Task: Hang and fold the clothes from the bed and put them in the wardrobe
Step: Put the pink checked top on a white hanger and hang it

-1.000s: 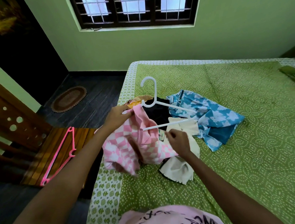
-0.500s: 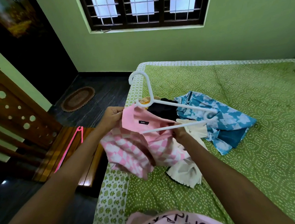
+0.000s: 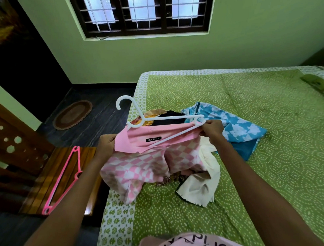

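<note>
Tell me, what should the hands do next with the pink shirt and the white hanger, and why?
Probably slide the white hanger's left shoulder into the collar. The right hand pinches the pink checked shirt and the hanger's right end together, so that side looks seated. The left hand holds the collar's left edge open, while the hanger's left part and hook are outside the neck.

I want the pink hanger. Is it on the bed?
No, the pink hanger lies on the wooden chair beside the bed.
</note>
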The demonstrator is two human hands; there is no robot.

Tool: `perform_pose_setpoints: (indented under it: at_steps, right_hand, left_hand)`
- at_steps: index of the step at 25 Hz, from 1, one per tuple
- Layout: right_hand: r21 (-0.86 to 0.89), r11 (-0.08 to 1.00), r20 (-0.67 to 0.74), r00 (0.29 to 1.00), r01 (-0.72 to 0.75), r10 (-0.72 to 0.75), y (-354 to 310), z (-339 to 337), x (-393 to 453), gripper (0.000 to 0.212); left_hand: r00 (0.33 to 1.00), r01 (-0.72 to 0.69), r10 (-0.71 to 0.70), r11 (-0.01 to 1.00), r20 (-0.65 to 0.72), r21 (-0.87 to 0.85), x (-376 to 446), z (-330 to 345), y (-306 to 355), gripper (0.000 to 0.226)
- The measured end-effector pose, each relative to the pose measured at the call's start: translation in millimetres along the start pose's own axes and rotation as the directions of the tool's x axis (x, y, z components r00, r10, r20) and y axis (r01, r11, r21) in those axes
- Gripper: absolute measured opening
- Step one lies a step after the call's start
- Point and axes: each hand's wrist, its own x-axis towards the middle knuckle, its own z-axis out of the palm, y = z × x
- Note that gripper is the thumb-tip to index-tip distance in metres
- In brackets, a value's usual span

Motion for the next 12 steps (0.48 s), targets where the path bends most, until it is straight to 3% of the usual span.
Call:
perform_pose_setpoints:
  at_steps: [4, 7, 9, 12]
  right_hand:
    - [0.167, 0.928, 0.295, 0.915, -0.333, 0.275, -11, -4, -1, 0.012]
    - [0.262, 0.840, 0.350, 0.858, -0.475, 0.376, -8, -6, 2, 0.021]
    - [0.270, 0.849, 0.339, 0.870, -0.454, 0.357, -5, 0, -4, 0.016]
    - [0.083, 0.975, 0.356, 0.920, -0.205, 0.163, -8, 8, -12, 0.012]
  left_hand:
    - [0.991, -0.135, 0.132, 0.983, 0.038, 0.121, 4, -6, 0, 0.060]
    - [0.987, -0.157, 0.150, 0.974, 0.055, 0.161, 10, -9, -8, 0.057]
    - [0.995, -0.084, 0.077, 0.990, 0.060, 0.113, 11, -8, -8, 0.054]
    - [0.997, 0.065, -0.065, 0.998, 0.051, -0.008, 7, 2, 2, 0.034]
